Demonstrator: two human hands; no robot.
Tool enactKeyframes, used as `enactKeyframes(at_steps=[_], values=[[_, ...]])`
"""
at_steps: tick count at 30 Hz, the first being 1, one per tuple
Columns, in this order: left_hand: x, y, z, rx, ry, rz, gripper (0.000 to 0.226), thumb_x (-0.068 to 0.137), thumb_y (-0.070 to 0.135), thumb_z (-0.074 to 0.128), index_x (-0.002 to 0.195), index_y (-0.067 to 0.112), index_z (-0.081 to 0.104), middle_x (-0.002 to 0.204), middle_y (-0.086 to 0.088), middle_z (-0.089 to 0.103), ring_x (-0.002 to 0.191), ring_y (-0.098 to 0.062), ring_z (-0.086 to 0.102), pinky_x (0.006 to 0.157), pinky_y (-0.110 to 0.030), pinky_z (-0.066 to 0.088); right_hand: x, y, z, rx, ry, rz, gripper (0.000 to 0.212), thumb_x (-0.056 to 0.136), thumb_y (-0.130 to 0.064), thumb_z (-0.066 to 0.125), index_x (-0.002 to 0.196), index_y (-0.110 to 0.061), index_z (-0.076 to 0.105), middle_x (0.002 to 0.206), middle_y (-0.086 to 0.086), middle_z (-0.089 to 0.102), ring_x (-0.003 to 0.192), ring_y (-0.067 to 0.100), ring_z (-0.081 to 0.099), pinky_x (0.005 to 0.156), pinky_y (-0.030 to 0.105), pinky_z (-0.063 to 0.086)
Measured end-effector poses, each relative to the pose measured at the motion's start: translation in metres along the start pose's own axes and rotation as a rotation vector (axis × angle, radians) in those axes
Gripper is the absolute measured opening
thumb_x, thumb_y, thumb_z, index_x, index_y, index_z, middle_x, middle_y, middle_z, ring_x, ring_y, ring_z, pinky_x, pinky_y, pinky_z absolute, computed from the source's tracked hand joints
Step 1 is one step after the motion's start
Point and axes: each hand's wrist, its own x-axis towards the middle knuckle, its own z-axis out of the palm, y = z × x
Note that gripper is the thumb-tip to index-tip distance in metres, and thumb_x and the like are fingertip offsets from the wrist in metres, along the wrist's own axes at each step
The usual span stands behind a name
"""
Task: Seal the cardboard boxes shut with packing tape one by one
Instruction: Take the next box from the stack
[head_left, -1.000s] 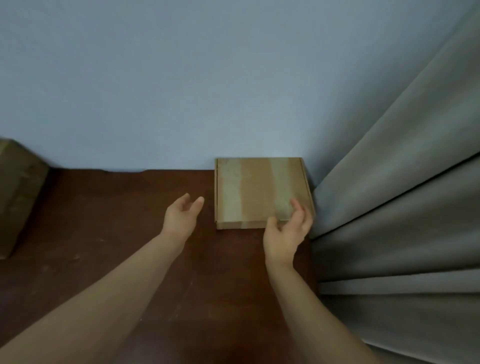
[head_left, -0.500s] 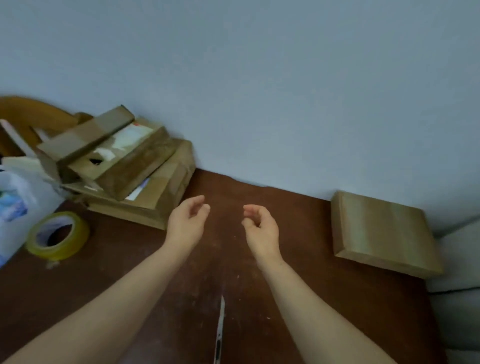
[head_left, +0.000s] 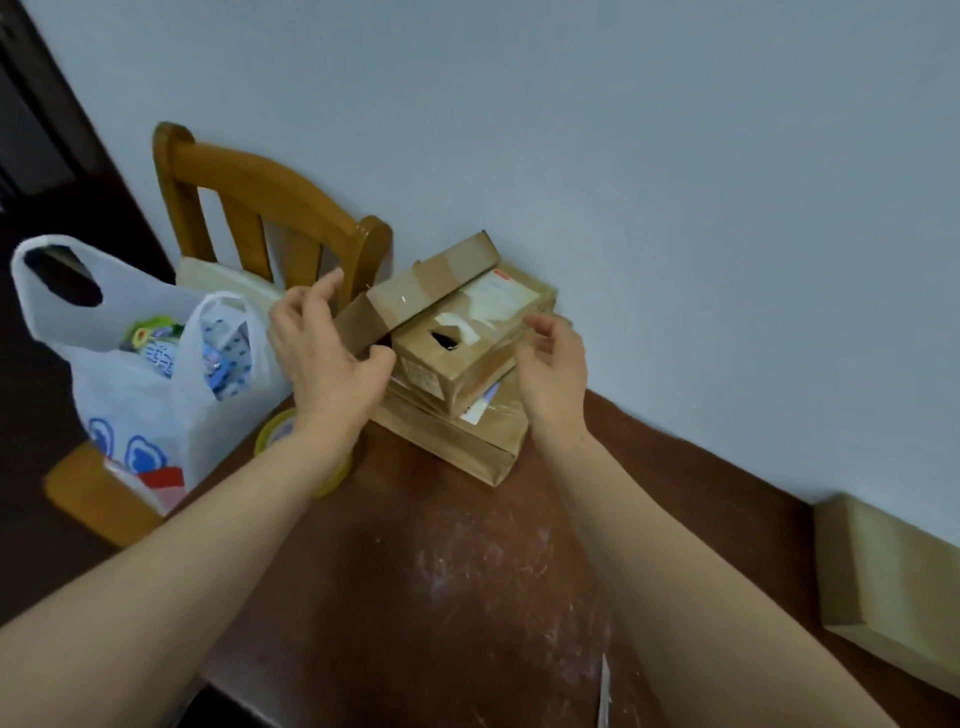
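Head view: stack of cardboard boxes (head_left: 457, 358) at frame centre, on brown table (head_left: 441, 582), against the wall. Left hand (head_left: 324, 353) spread at the stack's left side, thumb by the top box; contact unclear, nothing held. Right hand (head_left: 553, 371) loosely curled at the stack's right side, empty. Yellow tape roll (head_left: 280, 431) partly under left wrist. Flat box (head_left: 893, 587) at lower right edge.

Brown table (head_left: 415, 597): box stack (head_left: 457, 447), tape roll (head_left: 275, 432)
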Motion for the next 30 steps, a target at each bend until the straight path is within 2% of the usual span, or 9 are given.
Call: enactKeyframes(at_steps=[3,5,7,10,13,15,18,24,30], values=[[0.000,-0.006,0.005,-0.084,0.033,-0.119,0.045,0.072,0.014,0.065,0.110,0.017,0.041,0.114,-0.002,0.031,0.116,-0.027,0.036,0.100,-0.034,0.033,0.023,-0.007,0.017,-0.067,0.007,0.045,0.045,0.092,-0.018,0.053,0.136,-0.019,0.043,0.143,0.003,0.034,0.129,0.017,0.039,0.109,0.036,0.034],[-0.006,-0.006,0.011,-0.200,0.044,-0.285,0.046,0.074,0.020,0.065,0.107,0.019,0.035,0.116,-0.002,0.028,0.119,-0.026,0.033,0.104,-0.037,0.032,0.041,-0.007,0.022,-0.077,0.019,0.120,0.061,0.092,-0.026,0.057,0.145,-0.016,0.030,0.151,0.006,0.022,0.137,0.021,0.030,0.113,0.041,0.029],[-0.003,-0.011,0.016,-0.271,0.035,-0.331,0.062,0.070,0.027,0.066,0.122,0.020,0.032,0.129,-0.003,0.026,0.130,-0.024,0.024,0.112,-0.039,0.025,0.063,-0.005,0.025,-0.039,0.048,0.194,0.075,0.089,-0.030,0.062,0.150,-0.015,0.021,0.155,0.007,0.013,0.140,0.023,0.026,0.114,0.043,0.028],[0.017,-0.027,0.021,-0.059,-0.148,-0.151,0.106,0.066,0.023,0.074,0.150,0.024,0.009,0.155,-0.005,0.012,0.144,-0.024,0.008,0.117,-0.046,0.011,0.097,0.004,0.021,0.005,0.080,0.311,0.100,0.079,-0.037,0.075,0.152,-0.013,0.011,0.157,0.008,0.006,0.141,0.026,0.026,0.113,0.044,0.030],[0.036,-0.040,0.030,0.126,-0.256,-0.132,0.111,0.070,0.010,0.077,0.152,0.028,0.004,0.156,-0.005,0.022,0.145,-0.027,0.012,0.116,-0.057,0.012,0.118,0.019,0.020,0.086,0.029,0.414,0.119,0.068,-0.040,0.084,0.152,-0.012,0.005,0.157,0.007,0.017,0.140,0.025,0.031,0.111,0.045,0.034],[0.045,-0.047,0.036,0.077,-0.221,-0.118,0.090,0.076,0.007,0.074,0.148,0.022,0.024,0.145,-0.006,0.039,0.139,-0.028,0.028,0.114,-0.052,0.026,0.123,0.028,0.021,0.178,-0.035,0.474,0.114,0.063,-0.038,0.087,0.150,-0.009,0.020,0.149,0.009,0.038,0.131,0.027,0.045,0.106,0.047,0.041],[0.049,-0.052,0.040,0.075,-0.188,-0.055,0.059,0.078,0.009,0.072,0.132,0.016,0.047,0.129,-0.009,0.049,0.125,-0.028,0.042,0.105,-0.044,0.038,0.119,0.033,0.024,0.280,-0.070,0.501,0.088,0.053,-0.041,0.087,0.128,-0.012,0.052,0.122,0.008,0.063,0.107,0.026,0.064,0.094,0.046,0.051],[0.045,-0.051,0.043,-0.019,-0.239,-0.015,0.058,0.075,0.007,0.075,0.127,0.014,0.051,0.122,-0.008,0.051,0.116,-0.025,0.049,0.100,-0.042,0.043,0.109,0.031,0.018,0.409,0.046,0.404,0.058,0.066,-0.027,0.084,0.113,-0.018,0.050,0.108,0.003,0.064,0.095,0.022,0.067,0.085,0.046,0.056],[0.039,-0.040,0.053,0.050,-0.185,0.136,0.060,0.074,-0.001,0.072,0.128,0.016,0.054,0.126,-0.013,0.047,0.122,-0.027,0.041,0.100,-0.028,0.031,0.094,0.025,-0.028,0.536,0.166,0.399,0.050,0.071,-0.009,0.079,0.114,-0.011,0.056,0.105,0.006,0.067,0.084,0.017,0.069,0.072,0.034,0.059]])
